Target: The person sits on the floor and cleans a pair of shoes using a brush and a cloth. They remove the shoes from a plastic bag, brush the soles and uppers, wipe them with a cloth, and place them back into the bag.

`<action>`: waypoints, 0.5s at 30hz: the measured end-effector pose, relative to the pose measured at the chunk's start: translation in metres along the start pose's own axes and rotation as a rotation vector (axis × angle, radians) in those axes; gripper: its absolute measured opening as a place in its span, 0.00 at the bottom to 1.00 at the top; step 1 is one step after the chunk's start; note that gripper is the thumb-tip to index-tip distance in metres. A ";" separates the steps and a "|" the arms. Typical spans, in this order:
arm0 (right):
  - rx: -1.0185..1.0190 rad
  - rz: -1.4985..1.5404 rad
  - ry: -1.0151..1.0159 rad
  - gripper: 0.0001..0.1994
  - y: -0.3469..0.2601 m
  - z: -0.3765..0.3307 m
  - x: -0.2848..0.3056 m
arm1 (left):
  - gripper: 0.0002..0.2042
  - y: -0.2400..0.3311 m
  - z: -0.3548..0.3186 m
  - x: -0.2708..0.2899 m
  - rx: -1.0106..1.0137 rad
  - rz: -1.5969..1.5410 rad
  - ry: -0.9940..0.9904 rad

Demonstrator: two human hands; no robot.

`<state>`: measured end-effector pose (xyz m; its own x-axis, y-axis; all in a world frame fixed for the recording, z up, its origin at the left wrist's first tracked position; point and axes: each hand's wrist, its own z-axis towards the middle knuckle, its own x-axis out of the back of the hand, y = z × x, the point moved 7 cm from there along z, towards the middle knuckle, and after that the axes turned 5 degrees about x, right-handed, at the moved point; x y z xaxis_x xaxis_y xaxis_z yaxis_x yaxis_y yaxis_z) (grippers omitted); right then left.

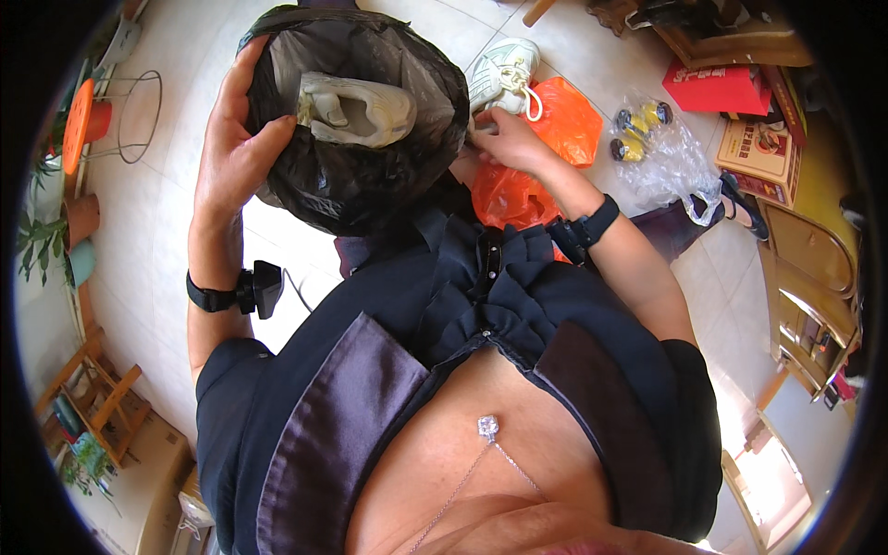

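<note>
Bag (347,190): black plastic, mouth up and spread wide, held out in front of the chest, left of centre.
Shoe in bag (393,116): whitish, lies inside the mouth with its foot opening showing; the rest of it sinks out of view in the plastic.
Left hand (239,153): grasping the bag's left rim, thumb over the inside, fingers around the outside. Thumb tip is right by the shoe's left end; can't tell if it touches.
Right hand (513,141): at the bag's right rim, fingers bent, thumb side toward the plastic. Can't tell what, if anything, it pinches.
Second shoe (504,79): white with white laces, just beyond the right hand, beside the orange bag. One lace loop droops over toward the orange plastic.
Orange bag (566,125): crumpled, shows both beyond and on the near side of the right hand.
Clear bag (652,176): on the floor, right of the orange bag, with yellow-and-black items (629,148) at its far-left part.
Boxes: red box (712,90) far right, brown carton (754,148) just nearer.
Wrists: black strapped device on the left (259,289), another on the right (578,233).
Left side: orange stool (80,125), wire ring stand (155,116) beside it, brown flowerpot (81,219) nearer.
Floor (153,217): pale tile.
</note>
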<state>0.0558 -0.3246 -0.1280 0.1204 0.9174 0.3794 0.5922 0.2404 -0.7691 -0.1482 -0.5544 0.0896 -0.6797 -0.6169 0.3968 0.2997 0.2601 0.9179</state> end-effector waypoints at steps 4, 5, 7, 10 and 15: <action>0.227 -0.388 0.052 0.22 -0.005 0.014 -0.011 | 0.36 0.006 -0.002 0.003 -0.003 -0.052 0.023; 0.280 -0.455 0.026 0.22 -0.005 0.016 -0.015 | 0.36 0.007 -0.002 0.005 -0.002 -0.068 0.041; 0.265 -0.520 0.042 0.20 0.001 0.018 -0.012 | 0.36 0.010 -0.002 0.004 -0.022 -0.051 0.000; 0.290 -0.321 0.078 0.20 0.000 0.012 0.001 | 0.35 0.014 -0.005 0.013 -0.015 0.072 -0.006; 0.315 0.072 0.171 0.18 -0.016 -0.023 0.056 | 0.38 0.019 -0.011 0.018 0.030 0.013 -0.094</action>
<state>0.0711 -0.2838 -0.0828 0.2999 0.8758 0.3781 0.3057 0.2872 -0.9078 -0.1472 -0.5691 0.1138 -0.7361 -0.5411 0.4068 0.2900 0.2909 0.9117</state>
